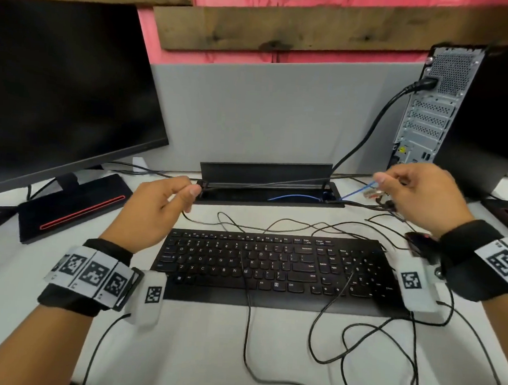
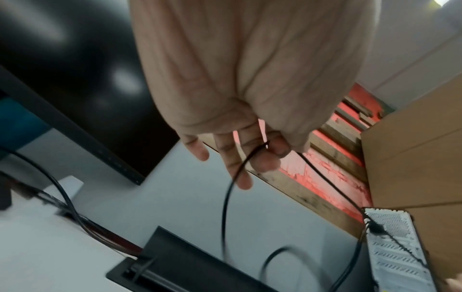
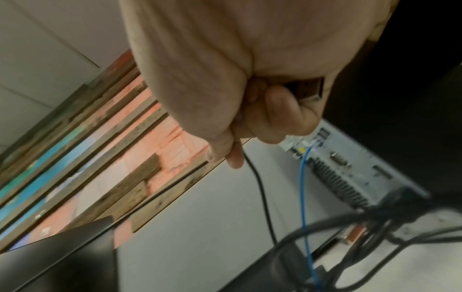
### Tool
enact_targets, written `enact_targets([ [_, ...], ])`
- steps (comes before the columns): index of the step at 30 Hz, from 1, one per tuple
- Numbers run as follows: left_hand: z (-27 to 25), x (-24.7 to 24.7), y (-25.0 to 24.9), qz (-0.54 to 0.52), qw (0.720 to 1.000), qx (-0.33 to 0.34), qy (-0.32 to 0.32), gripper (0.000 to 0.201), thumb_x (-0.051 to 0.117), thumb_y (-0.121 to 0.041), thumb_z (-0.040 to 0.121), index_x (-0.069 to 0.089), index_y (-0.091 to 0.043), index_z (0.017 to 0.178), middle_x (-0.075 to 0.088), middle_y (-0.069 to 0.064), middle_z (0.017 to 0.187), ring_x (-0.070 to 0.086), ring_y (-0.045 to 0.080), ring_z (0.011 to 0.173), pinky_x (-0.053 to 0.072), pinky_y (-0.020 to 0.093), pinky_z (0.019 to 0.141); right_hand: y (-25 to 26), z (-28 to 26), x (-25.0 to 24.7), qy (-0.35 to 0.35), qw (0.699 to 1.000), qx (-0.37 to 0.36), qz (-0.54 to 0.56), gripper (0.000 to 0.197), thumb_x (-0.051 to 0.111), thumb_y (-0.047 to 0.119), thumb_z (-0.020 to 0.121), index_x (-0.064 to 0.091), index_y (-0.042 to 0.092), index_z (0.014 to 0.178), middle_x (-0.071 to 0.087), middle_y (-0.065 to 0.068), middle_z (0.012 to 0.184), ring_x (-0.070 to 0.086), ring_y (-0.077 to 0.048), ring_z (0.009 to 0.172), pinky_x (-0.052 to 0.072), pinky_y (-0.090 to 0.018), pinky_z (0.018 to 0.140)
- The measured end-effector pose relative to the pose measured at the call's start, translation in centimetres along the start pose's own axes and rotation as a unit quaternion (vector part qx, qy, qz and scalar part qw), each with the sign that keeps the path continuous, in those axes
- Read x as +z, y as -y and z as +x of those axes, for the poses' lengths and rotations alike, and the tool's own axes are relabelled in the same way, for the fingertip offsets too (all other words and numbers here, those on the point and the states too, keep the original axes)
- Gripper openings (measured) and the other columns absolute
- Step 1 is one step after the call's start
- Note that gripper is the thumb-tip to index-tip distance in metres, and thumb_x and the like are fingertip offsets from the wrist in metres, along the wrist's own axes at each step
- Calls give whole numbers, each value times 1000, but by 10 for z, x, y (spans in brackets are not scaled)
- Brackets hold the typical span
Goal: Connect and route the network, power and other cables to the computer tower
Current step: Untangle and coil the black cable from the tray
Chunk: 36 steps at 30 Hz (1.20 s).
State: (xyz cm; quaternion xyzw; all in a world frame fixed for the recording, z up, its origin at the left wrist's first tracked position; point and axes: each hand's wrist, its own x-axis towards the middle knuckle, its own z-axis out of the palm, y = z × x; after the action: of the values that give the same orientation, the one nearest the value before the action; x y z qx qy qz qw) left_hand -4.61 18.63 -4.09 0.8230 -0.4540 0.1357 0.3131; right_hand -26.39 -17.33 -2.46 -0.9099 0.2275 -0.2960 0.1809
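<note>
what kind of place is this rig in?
Likely an office workstation: a white desk with a grey divider panel, a monitor, a keyboard, and a cable hatch in the desk.

A black power cable (image 1: 364, 133) is plugged into the upright computer tower's (image 1: 446, 93) rear; blue network cable (image 1: 298, 197) unplugged.

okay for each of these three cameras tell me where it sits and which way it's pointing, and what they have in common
Head: worn on the head, looking forward and down at the keyboard; shows left hand, right hand and banded forearms.
Left wrist: under the left hand, looking along its fingers pinching a thin black cable.
Right wrist: under the right hand, whose grip holds the blue cable.
Shared: all three show the computer tower.
</note>
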Motion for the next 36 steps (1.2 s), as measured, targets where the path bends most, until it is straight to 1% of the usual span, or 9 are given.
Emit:
enact_targets([
  [4, -1, -11, 5, 0, 999, -27, -25, 49, 39, -51, 101, 59, -21, 69, 61, -2, 65, 55, 9, 65, 40, 29, 59, -26, 2, -18, -43, 997, 60, -3, 31, 59, 41, 99, 75, 18, 87, 69, -3, 80, 63, -26, 82, 43, -31, 80],
  [10, 2, 0, -15, -94, 992, -46, -72, 43, 43, -42, 102, 45, -10, 72, 53, 16, 65, 71, 8, 68, 51, 39, 63, -19, 3, -8, -52, 997, 54, -29, 36, 55, 36, 102, 68, 14, 76, 65, -1, 72, 58, -27, 74, 39, -30, 78],
  [13, 3, 3, -28, -96, 990, -18, -98, 39, 46, -39, 102, 44, -19, 68, 49, 8, 61, 58, 25, 58, 45, 37, 57, -8, 1, -9, -11, 999, 12, -29, 34, 55, 36, 102, 67, 17, 76, 59, 4, 60, 55, -12, 63, 38, -29, 68],
  [18, 5, 1, -46, -76, 987, 32, -136, 38, 49, -33, 102, 44, -20, 67, 40, 5, 58, 37, 10, 53, 32, 24, 51, 9, -1, -12, 98, 991, -44, -73, 27, 56, 34, 102, 75, 19, 88, 49, 10, 52, 47, -5, 55, 34, -22, 54],
  [23, 6, -28, -41, -78, 974, 38, -209, 43, 47, -33, 104, 46, -3, 73, 46, 16, 63, 45, 30, 55, 43, 40, 48, 5, 0, -27, 55, 996, -26, -58, 30, 59, 40, 99, 74, 18, 86, 66, 3, 65, 62, -11, 64, 53, -34, 72],
  [25, 7, -33, -43, -94, 969, 39, -224, 45, 44, -34, 105, 47, 0, 76, 49, 22, 67, 48, 37, 56, 47, 44, 48, 6, -1, -32, 63, 997, -19, -32, 30, 65, 48, 93, 72, 22, 78, 65, 0, 61, 65, -17, 61, 57, -37, 69],
  [31, 6, -40, -65, -92, 961, 85, -247, 43, 44, -25, 106, 48, 5, 76, 45, 23, 64, 43, 29, 56, 36, 35, 49, 22, -5, -20, 177, 983, -43, -29, 39, 72, 64, 78, 71, 26, 71, 46, -1, 47, 39, -8, 44, 36, -27, 53],
  [33, 5, -44, -69, -74, 961, 99, -248, 40, 47, -23, 105, 50, 4, 76, 43, 18, 62, 40, 21, 55, 31, 26, 50, 25, -7, -16, 186, 981, -57, -27, 40, 67, 70, 77, 70, 30, 76, 58, -10, 57, 46, -12, 49, 40, -30, 55],
  [36, 4, -36, -78, -69, 969, 105, -212, 35, 50, -24, 103, 55, -1, 77, 46, 11, 60, 40, 17, 55, 31, 23, 50, 31, -8, -11, 178, 981, -76, -31, 29, 67, 62, 85, 69, 34, 91, 60, -3, 56, 51, -6, 50, 39, -21, 52],
])
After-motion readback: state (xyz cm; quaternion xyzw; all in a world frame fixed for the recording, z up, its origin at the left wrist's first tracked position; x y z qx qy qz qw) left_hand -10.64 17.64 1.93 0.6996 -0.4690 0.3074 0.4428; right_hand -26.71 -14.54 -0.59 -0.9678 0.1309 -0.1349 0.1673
